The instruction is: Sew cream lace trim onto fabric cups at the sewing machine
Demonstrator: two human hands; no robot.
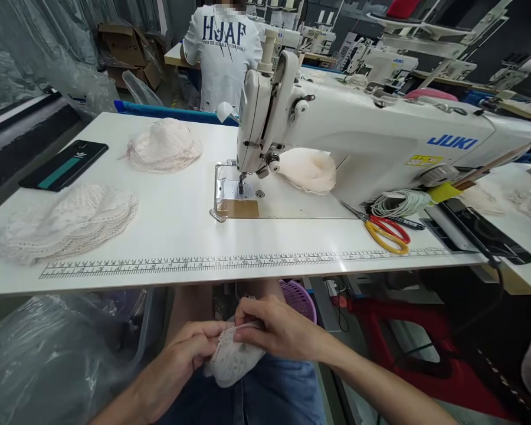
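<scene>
Over my lap, below the table's front edge, a white lace-edged fabric piece (234,363) is held between both hands. My left hand (194,342) pinches its left edge. From the right, my right hand (269,327) grips the upper edge with thumb and forefinger, close to the left fingertips. The fingers partly cover the fabric, and its far side is hidden. On the table above stands a white sewing machine (358,118); a cream fabric piece (312,171) lies under its arm.
A lace stack (71,221), another fabric pile (163,144) and a phone (64,165) lie on the left. Scissors (387,233) and a cord coil (400,202) lie right. A printed ruler (248,260) runs along the front edge. A person (223,53) sits beyond.
</scene>
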